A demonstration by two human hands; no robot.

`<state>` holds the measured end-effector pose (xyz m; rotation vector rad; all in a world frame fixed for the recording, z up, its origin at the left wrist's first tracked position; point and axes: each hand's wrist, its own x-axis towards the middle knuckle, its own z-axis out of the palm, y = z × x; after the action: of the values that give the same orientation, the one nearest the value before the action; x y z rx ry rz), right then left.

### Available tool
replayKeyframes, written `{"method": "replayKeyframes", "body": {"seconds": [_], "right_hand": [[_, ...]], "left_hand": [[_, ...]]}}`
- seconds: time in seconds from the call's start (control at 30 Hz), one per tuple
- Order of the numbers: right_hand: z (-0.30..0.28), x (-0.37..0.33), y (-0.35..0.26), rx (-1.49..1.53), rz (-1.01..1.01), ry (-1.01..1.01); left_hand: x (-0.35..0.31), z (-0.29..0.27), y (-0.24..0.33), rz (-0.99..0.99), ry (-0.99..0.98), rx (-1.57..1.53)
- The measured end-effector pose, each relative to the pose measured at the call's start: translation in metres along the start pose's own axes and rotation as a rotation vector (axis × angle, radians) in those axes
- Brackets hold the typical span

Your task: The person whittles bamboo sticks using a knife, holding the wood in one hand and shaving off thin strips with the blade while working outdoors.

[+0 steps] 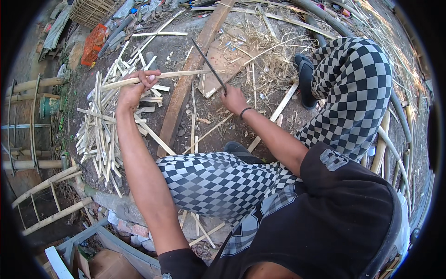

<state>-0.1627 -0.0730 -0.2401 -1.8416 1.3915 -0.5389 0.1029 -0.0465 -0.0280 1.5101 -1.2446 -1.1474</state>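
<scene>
My left hand [132,88] is closed around a pale bamboo strip [181,74], which points to the right. A knife [204,56] with a long dark blade is gripped in my right hand [235,100], its handle mostly hidden by the fingers. The blade slants up and left, crossing the strip near its far end. Beneath that end lies a flat brown board [210,83]. Below and around my left hand spreads a heap of split bamboo pieces [100,139].
A long wooden beam [179,104] runs between my hands. Curly shavings [274,60] litter the ground on the right. Farther off are an orange crate [94,44] and a wicker basket [93,11]. A bamboo ladder [53,197] lies at left, poles [395,144] at right.
</scene>
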Motion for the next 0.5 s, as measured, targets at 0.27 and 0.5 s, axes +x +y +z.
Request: {"method": "replayKeyframes", "body": {"seconds": [0.27,0.5], "right_hand": [[-0.021,-0.017,-0.073,-0.082,-0.121,-0.053],[-0.012,-0.006,0.041,-0.153,0.069,-0.055]], "left_hand": [[-0.014,-0.012,-0.007,-0.002,0.029,-0.02],[0.005,0.005,0.008,0.041,0.018,0.01]]}}
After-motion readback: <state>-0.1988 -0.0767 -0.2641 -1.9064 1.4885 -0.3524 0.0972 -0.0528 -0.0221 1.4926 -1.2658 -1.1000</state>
